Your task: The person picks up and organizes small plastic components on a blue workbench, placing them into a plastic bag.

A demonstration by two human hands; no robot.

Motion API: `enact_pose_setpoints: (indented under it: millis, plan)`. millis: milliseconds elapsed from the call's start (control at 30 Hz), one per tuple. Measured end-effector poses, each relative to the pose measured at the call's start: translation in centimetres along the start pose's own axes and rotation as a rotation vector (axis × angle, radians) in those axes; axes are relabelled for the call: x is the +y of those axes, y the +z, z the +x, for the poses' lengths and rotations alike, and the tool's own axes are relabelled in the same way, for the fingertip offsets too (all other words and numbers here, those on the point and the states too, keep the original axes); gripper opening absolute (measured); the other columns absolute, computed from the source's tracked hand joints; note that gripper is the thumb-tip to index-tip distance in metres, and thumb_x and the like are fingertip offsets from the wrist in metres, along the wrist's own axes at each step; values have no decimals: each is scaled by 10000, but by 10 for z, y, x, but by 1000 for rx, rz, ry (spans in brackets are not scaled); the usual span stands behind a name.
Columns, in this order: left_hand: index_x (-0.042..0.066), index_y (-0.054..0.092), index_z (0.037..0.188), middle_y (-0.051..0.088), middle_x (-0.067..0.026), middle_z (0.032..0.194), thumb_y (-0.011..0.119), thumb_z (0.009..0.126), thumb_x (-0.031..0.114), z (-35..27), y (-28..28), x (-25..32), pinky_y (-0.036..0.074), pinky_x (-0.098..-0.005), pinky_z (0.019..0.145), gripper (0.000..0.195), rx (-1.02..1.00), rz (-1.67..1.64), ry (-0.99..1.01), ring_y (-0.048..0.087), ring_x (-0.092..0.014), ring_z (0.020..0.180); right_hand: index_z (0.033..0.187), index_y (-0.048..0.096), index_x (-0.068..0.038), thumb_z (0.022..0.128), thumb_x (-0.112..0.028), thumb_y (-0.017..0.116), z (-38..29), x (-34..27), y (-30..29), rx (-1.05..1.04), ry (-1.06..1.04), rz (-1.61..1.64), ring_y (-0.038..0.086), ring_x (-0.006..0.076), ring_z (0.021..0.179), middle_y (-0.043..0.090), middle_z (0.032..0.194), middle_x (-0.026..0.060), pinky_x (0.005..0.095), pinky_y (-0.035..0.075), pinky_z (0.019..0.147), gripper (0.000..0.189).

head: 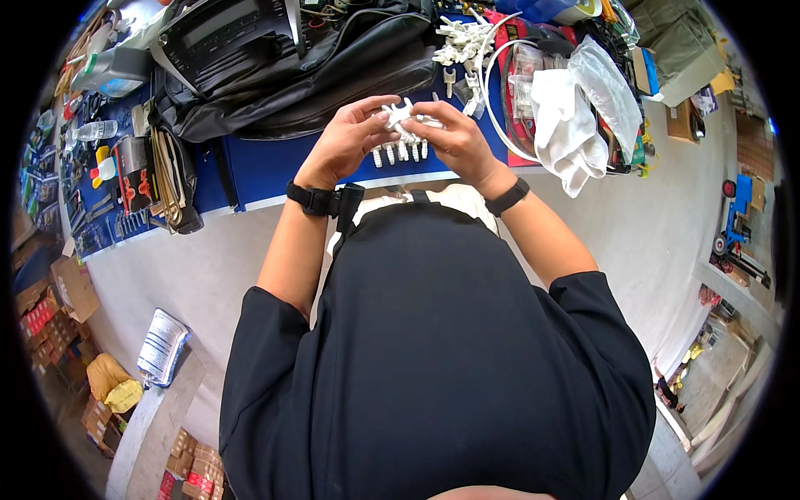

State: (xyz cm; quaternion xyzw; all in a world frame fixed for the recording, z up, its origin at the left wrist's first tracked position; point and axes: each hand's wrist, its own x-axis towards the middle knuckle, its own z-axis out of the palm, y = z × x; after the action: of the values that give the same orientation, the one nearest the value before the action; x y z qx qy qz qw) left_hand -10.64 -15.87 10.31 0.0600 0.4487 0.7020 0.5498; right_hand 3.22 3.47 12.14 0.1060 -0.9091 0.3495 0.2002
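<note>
Between both hands, over the front of a blue-covered table, is a white forked plastic part [398, 114]. The fingertips of my left hand [356, 134] pinch its left side. My right hand [453, 134] grips more white plastic at the right, where fingers partly hide how the pieces join. Below the hands, a row of white ribbed plug-like pieces [403, 152] lies near the table edge. Beyond my right hand, a loose forked piece [449, 82] rests on the cloth, below a heap of similar white parts [465, 40].
A black bag [350, 81] with a car radio panel [225, 37] lies behind my left hand. To the right are a white cable [490, 106] and crumpled white cloth [565, 122]. Tools and a plastic bottle [97, 130] lie at the left.
</note>
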Motion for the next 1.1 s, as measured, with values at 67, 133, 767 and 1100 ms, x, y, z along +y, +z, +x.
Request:
enact_pose_setpoints:
  millis: [67, 133, 767, 1100]
  plan:
    - [7, 657, 1350, 720, -57, 1157, 634, 1067, 157, 5, -3, -5, 589, -305, 875, 321, 0, 16, -9, 690, -128, 976, 1199, 740, -102, 790, 43, 654, -6, 1, 0, -39, -51, -95, 663, 268, 959, 667, 1157, 83, 389, 565, 832, 442]
    - [16, 686, 1307, 733, -47, 1110, 653, 1058, 171, 8, 7, -5, 577, -288, 818, 294, 59, 120, -35, 693, -122, 941, 1198, 738, -95, 798, 43, 648, -10, 0, -1, -58, -80, -134, 663, 274, 958, 670, 1164, 75, 384, 563, 837, 432]
    - [-3, 740, 1039, 712, -54, 808, 750, 943, 146, 37, 10, -45, 527, -261, 617, 178, 163, 678, 108, 658, -102, 690, 1478, 553, -212, 758, -344, 885, -45, -12, -3, -320, 379, -398, 695, 264, 647, 705, 757, 47, 373, 508, 562, 804]
    - [-9, 700, 1114, 708, -46, 828, 732, 979, 74, 29, 12, -52, 512, -261, 630, 162, 132, 809, 10, 620, -91, 701, 1399, 566, -166, 755, -297, 886, -42, -16, 1, -428, 362, -308, 725, 308, 699, 739, 813, 79, 410, 540, 594, 731]
